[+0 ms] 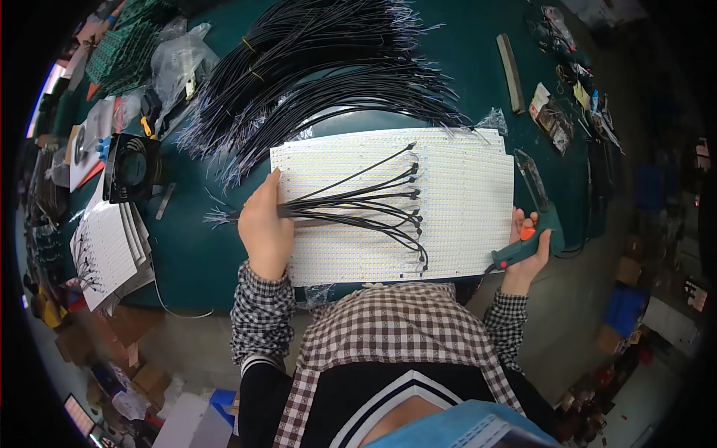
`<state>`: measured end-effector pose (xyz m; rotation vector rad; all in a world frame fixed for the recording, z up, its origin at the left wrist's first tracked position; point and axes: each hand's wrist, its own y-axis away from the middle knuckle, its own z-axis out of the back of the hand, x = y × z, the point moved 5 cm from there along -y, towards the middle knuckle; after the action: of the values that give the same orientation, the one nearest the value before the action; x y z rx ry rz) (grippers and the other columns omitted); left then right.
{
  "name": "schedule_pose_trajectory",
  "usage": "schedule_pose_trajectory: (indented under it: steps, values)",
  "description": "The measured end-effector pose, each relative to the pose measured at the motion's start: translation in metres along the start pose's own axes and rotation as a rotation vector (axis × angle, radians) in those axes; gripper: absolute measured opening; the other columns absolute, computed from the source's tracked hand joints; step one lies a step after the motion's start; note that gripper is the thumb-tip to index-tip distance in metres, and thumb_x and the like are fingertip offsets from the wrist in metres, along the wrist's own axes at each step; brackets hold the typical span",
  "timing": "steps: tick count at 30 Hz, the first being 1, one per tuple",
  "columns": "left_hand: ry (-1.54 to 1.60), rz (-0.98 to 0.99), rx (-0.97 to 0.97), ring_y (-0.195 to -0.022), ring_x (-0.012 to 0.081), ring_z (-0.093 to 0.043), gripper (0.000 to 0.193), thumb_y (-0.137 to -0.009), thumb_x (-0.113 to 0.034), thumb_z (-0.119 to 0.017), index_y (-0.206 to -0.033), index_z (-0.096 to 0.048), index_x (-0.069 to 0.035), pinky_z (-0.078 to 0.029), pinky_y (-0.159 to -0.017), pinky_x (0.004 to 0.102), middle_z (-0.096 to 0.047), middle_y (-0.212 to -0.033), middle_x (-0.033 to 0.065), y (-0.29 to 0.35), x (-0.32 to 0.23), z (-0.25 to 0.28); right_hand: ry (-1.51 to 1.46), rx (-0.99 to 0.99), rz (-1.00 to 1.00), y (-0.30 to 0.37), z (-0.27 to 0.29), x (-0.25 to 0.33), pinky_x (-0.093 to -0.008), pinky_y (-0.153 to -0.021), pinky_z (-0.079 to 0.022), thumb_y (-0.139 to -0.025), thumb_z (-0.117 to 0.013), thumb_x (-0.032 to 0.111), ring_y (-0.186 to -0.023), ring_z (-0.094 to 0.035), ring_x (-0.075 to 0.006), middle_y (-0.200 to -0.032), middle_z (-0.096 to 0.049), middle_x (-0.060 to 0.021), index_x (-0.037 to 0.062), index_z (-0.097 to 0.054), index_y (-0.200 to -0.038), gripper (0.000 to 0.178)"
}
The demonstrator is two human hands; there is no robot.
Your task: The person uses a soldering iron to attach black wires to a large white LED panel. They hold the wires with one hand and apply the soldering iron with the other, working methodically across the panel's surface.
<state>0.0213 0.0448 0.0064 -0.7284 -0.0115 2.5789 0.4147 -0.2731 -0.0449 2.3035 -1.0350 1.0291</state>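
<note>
A white LED board [467, 224] dotted with rows of small yellowish chips lies in front of me, its near edge by my apron. Several black cables [328, 201] fan out across it, their right ends meeting the board along a column near its middle. My left hand [267, 231] is closed around the bundled cables at the board's left edge, and their frayed wire ends stick out past it. At the board's right edge, my right hand [536, 263] grips a green soldering gun [551, 224] with an orange trigger. Its tip points up and away from me.
A big heap of black cables [299, 56] lies behind the board on the green table. To the left are a black fan [133, 169] and a stack of white boards [112, 243]. A long bar [511, 75] and plastic-wrapped parts [551, 116] lie far right.
</note>
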Motion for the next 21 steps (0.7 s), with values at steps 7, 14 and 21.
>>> schedule_pose_trajectory:
  steps: [7, 14, 21]
  values:
    - [0.049, -0.012, 0.039, -0.106, 0.0399, -0.069, 0.067, -0.069, 0.012, -0.062, -0.134, -0.065, -0.005, -0.056, -0.091, 0.0441, -0.071, -0.125, 0.0213, 0.006, -0.005, 0.007, 0.112, -0.05, 0.05, -0.002, 0.0, -0.001, -0.0515, -0.126, -0.034, -0.108, -0.056, 0.034, -0.107, -0.07, -0.024, -0.112, -0.068, -0.0133, -0.0065, -0.058, -0.127, 0.045]
    - [0.103, -0.025, 0.016, -0.097, 0.039, -0.073, 0.064, -0.068, 0.009, -0.064, -0.131, -0.065, -0.005, -0.059, -0.084, 0.0456, -0.071, -0.124, 0.0223, 0.012, -0.004, 0.013, 0.188, -0.036, 0.044, -0.018, -0.011, -0.006, -0.0502, -0.126, -0.032, -0.106, -0.058, 0.033, -0.114, -0.069, -0.0343, -0.097, -0.071, -0.0136, -0.0077, -0.058, -0.126, 0.045]
    - [0.126, -0.127, -0.065, -0.092, 0.0367, -0.072, 0.052, -0.069, 0.007, -0.065, -0.12, -0.069, -0.005, -0.058, -0.08, 0.0439, -0.074, -0.109, 0.0169, 0.017, -0.008, 0.031, 0.148, 0.026, 0.02, -0.027, -0.019, -0.001, -0.0533, -0.125, -0.031, -0.104, -0.061, 0.038, -0.113, -0.069, -0.0336, -0.096, -0.072, -0.0123, -0.0058, -0.06, -0.124, 0.048]
